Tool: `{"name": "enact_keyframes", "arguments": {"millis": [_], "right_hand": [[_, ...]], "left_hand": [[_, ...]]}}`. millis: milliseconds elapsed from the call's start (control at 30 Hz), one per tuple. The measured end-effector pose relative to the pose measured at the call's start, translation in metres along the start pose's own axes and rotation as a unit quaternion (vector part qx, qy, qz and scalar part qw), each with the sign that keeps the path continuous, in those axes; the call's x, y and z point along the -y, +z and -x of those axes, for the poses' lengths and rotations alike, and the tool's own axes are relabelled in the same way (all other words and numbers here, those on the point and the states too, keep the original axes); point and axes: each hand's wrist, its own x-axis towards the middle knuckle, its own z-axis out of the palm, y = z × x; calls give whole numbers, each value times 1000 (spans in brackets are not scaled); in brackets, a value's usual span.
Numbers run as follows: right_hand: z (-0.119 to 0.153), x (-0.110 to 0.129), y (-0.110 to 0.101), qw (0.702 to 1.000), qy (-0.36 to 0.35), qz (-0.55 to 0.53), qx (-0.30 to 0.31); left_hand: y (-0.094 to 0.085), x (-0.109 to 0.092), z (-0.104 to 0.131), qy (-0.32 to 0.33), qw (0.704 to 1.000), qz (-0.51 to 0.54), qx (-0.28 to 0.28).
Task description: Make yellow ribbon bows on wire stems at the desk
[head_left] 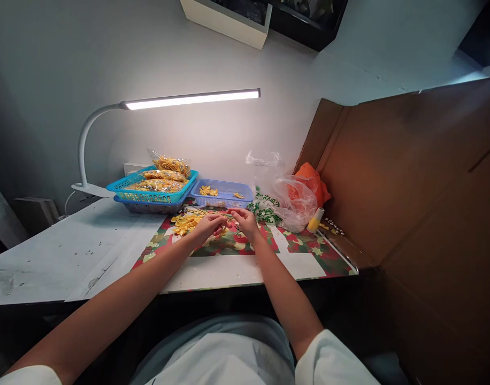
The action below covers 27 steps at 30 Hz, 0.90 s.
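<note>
Over the patterned sheet (265, 241), my left hand (210, 225) has its fingers drawn together in a pinch. Close beside it, my right hand (245, 222) is pinched too, its fingertips nearly meeting those of the left. Whatever is between the fingers is too small to make out. A heap of yellow petal-like pieces (183, 224) lies just left of my left hand. Thin golden stems (197, 210) lie behind the hands, partly hidden by them.
A teal basket (148, 197) of bagged yellow pieces stands back left, by a blue basket (223, 185) with a few pieces. Plastic bags (295, 200), a yellow bottle (315, 220) and a tall cardboard sheet (413, 176) stand right. A lamp (192, 99) hangs above.
</note>
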Motion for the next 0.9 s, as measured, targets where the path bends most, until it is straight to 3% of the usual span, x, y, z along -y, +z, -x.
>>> {"name": "enact_keyframes", "arguments": {"millis": [167, 367, 533, 667, 900], "right_hand": [[1, -4, -2, 994, -34, 76, 67], [2, -6, -2, 981, -86, 169, 39], [0, -11, -3, 975, -68, 212, -19], [1, -12, -2, 972, -76, 223, -28], [3, -10, 3, 971, -90, 217, -39]], "left_hand": [[-4, 3, -3, -16, 999, 29, -34], [-4, -2, 0, -59, 997, -28, -50], [-10, 2, -4, 19, 990, -135, -47], [-16, 6, -8, 97, 968, -227, -36], [-13, 7, -7, 78, 969, -234, -9]]}}
